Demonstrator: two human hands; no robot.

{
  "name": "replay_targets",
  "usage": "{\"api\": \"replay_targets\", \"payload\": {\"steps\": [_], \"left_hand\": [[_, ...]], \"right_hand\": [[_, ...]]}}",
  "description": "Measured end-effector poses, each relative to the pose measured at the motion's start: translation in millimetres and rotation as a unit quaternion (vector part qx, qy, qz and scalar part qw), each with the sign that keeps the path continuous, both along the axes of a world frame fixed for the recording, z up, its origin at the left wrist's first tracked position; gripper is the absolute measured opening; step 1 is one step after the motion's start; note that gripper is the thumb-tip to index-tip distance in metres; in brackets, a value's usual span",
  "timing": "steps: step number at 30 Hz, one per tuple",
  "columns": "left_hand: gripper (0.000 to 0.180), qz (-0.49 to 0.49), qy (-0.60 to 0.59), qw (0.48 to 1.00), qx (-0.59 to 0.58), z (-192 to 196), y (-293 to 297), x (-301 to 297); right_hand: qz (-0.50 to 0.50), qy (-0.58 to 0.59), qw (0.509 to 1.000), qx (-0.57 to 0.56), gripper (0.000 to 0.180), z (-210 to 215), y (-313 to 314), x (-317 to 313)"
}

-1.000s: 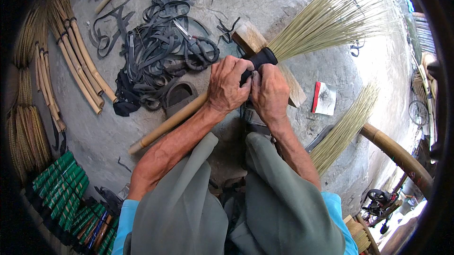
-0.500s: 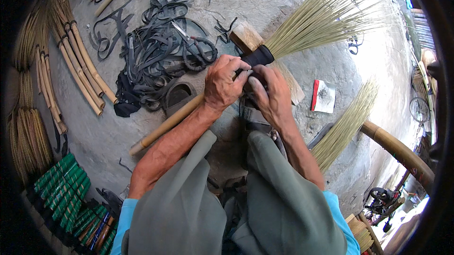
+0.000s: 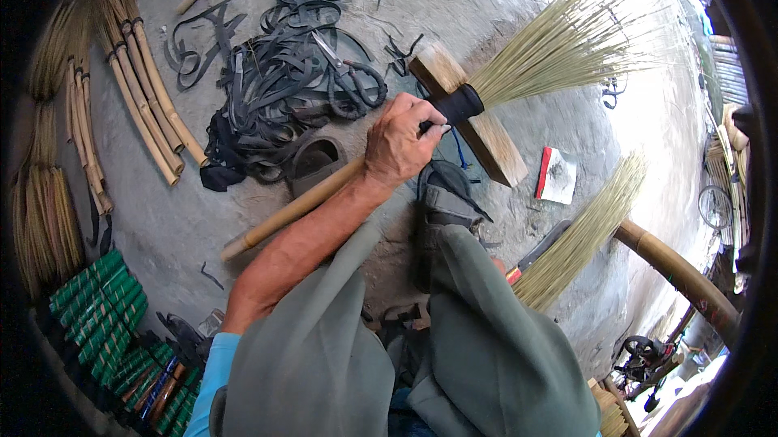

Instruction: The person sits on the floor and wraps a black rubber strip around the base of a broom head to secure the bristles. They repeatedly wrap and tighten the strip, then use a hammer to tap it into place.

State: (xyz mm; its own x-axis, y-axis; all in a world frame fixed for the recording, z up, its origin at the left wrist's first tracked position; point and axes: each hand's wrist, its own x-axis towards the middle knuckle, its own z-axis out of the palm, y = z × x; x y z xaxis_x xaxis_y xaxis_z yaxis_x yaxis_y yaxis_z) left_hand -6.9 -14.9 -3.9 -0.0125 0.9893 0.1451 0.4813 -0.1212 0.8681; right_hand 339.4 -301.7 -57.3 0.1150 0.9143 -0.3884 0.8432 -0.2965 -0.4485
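Note:
My left hand (image 3: 403, 139) is closed round the neck of a broom, where black rubber strip (image 3: 459, 105) is wound tightly. The broom's bamboo handle (image 3: 296, 204) runs down to the left beneath my forearm, and its pale bristles (image 3: 559, 52) fan out to the upper right. A wooden block (image 3: 493, 145) lies under the bound neck. Only a sliver of my right hand (image 3: 498, 264) shows past my right knee, its fingers hidden. Beside it is a knife (image 3: 545, 244) with a red and yellow handle end, next to a loose bristle bundle (image 3: 579, 234).
A tangled heap of black rubber strips (image 3: 279, 72) lies ahead to the left, with scissors (image 3: 356, 81) on it. Bamboo-handled brooms (image 3: 146, 97) and green-striped handles (image 3: 101, 307) line the left side. A red and white packet (image 3: 557, 176) and a thick bamboo pole (image 3: 677, 275) lie right.
My right hand has left the black binding and drawn back beside my right knee, near the knife. My left hand keeps its hold on the broom. The knife's handle end now shows.

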Motion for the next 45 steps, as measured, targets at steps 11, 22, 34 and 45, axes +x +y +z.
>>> {"api": "replay_targets", "payload": {"steps": [11, 22, 34, 45], "left_hand": [[0.019, 0.003, -0.023, 1.0, -0.002, 0, 0, 1], [0.021, 0.003, -0.019, 1.0, -0.001, 1, 1, 0], [0.03, -0.007, 0.003, 1.0, 0.012, -1, 0, -1], [0.058, -0.042, 0.069, 0.997, 0.005, -9, -8, -1]], "right_hand": [[-0.004, 0.182, 0.981, 0.066, 0.027, 138, 169, -99], [0.122, 0.132, 0.975, 0.133, 0.039, 150, 223, -126], [0.158, 0.068, 0.983, 0.059, 0.042, 152, 232, -125], [0.207, 0.075, 0.969, 0.113, 0.039, 165, 229, -126]]}}
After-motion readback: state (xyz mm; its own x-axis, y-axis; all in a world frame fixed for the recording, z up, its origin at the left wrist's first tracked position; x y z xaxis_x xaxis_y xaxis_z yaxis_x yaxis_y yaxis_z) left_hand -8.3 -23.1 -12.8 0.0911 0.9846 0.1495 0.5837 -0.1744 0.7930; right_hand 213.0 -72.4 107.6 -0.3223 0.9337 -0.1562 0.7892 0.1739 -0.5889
